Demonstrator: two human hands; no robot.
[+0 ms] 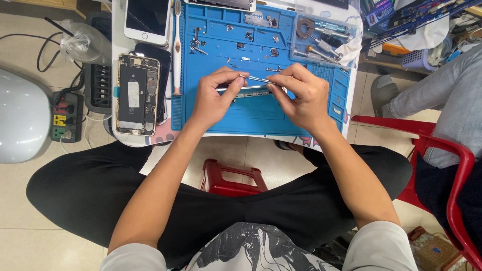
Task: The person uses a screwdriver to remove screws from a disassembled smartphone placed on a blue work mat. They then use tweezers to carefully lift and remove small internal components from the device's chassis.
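Both hands work at the centre of the blue repair mat (261, 118). Left hand (213, 98) pinches a slim metal part (248, 92) flat against the mat; right hand (301, 95) pinches fine tweezers (257, 79) over it. Keep the part pressed steady and the tips low. An opened phone (136, 94) lies left on the worktop (118, 30).

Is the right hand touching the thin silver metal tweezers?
Touching. The head view shows the right hand pinching the thin silver metal tweezers between its fingers, with no gap.
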